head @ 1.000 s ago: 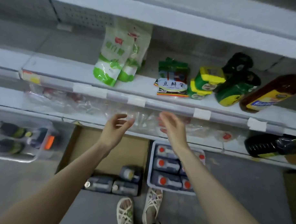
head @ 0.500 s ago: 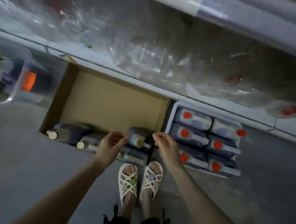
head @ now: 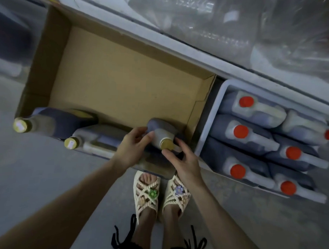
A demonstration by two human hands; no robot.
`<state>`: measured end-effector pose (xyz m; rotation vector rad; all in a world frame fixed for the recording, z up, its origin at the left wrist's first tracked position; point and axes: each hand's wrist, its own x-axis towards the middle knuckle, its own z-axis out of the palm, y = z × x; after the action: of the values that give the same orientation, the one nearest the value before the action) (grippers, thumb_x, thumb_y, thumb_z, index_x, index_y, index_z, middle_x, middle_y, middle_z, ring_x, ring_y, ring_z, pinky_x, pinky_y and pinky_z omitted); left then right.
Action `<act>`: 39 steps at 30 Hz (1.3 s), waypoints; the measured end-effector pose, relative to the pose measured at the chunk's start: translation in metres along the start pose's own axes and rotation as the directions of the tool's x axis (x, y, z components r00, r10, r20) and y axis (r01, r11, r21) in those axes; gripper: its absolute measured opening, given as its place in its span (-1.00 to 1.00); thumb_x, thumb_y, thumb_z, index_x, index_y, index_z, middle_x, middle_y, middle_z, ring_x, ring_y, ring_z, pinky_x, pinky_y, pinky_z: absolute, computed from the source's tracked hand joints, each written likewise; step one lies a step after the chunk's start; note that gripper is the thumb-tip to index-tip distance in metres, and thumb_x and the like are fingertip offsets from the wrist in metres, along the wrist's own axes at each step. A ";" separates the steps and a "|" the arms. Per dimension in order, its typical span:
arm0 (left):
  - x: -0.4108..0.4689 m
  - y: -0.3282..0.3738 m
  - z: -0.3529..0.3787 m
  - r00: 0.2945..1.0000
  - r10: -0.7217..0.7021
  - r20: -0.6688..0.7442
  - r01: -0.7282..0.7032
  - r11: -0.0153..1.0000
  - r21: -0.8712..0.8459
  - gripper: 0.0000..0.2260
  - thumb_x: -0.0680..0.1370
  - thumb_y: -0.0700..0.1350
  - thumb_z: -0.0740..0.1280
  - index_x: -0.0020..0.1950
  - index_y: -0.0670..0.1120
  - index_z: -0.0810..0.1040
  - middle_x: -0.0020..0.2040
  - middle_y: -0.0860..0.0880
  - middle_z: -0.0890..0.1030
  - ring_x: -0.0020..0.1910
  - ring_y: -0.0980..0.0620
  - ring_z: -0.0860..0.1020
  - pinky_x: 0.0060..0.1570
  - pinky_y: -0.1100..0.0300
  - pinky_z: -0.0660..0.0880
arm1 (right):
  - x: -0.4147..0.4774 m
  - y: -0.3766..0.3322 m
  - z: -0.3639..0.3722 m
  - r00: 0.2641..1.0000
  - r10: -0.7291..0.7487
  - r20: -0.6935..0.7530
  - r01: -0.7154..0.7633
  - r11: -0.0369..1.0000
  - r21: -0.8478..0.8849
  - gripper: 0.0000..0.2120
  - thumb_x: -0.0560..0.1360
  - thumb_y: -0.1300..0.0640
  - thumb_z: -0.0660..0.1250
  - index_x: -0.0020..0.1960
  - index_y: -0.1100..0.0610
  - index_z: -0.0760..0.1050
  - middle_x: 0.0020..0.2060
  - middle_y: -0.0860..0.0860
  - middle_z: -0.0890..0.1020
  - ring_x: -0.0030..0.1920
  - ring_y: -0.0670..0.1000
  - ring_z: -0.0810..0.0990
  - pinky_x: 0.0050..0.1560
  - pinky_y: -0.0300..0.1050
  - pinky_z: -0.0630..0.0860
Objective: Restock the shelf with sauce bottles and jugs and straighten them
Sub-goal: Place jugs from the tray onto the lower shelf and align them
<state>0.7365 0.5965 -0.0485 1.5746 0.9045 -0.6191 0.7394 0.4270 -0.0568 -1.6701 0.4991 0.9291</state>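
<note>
A grey floor is spreading under everything, and a cardboard box is sitting on it against the shelf lip, which is running across from 11 to 3 o'clock.

Along the box's near wall, from 8 o'clock rightwards, a first jug and a second jug are lying on their sides, caps pointing toward the person. The left hand is curling its fingers round the left shoulder of the gold-capped jug, which is lying in the box's 5 o'clock corner. The right hand is closing on its neck, thumb just under the cap, fingers on the far side.

The lift probably wants one hand sliding under the body, since the neck alone looks a weak hold for a full jug.

The box wall at 3 o'clock is crowding the right hand, with the white tray of red-capped jugs just beyond. Open room is lying toward 11 o'clock inside the box, and straight up, short of the lip.
</note>
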 end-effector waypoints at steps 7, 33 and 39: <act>0.030 0.007 0.006 0.989 0.114 0.095 -0.114 0.993 -0.004 -0.62 0.63 -0.08 0.21 0.44 -0.14 0.38 0.27 0.03 0.48 0.22 0.26 0.40 0.00 0.66 0.30 | 0.022 -0.003 -0.001 0.995 -0.085 -0.061 0.084 0.996 -0.016 -0.40 0.27 -0.28 0.38 0.25 -0.07 0.50 0.25 -0.10 0.55 0.26 -0.11 0.49 0.26 -0.15 0.46; 0.145 0.038 0.033 0.972 0.137 0.192 -0.136 0.990 -0.021 -0.51 0.39 0.08 0.50 0.21 -0.04 0.41 0.01 -0.04 0.56 -0.07 0.06 0.57 -0.26 0.34 0.58 | 0.148 -0.065 -0.048 0.969 -0.176 -0.175 0.190 0.980 0.064 -0.72 0.51 -0.08 0.34 -0.33 -0.01 0.45 -0.51 -0.21 0.50 -0.32 -0.17 0.48 -0.23 -0.27 0.38; 0.097 0.061 0.018 0.968 0.213 0.135 -0.213 0.977 -0.009 -0.72 0.50 -0.09 0.39 0.16 -0.09 0.42 -0.08 -0.04 0.56 -0.16 0.12 0.55 -0.35 0.40 0.51 | 0.101 -0.099 -0.049 0.953 -0.242 -0.181 0.252 0.967 0.039 -0.68 0.49 -0.07 0.36 -0.32 0.10 0.46 -0.56 -0.19 0.48 -0.46 -0.28 0.46 -0.38 -0.43 0.37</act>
<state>0.8430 0.5974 -0.0945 1.5888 0.6227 -0.5679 0.8883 0.4249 -0.0712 -1.7207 0.4192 0.5817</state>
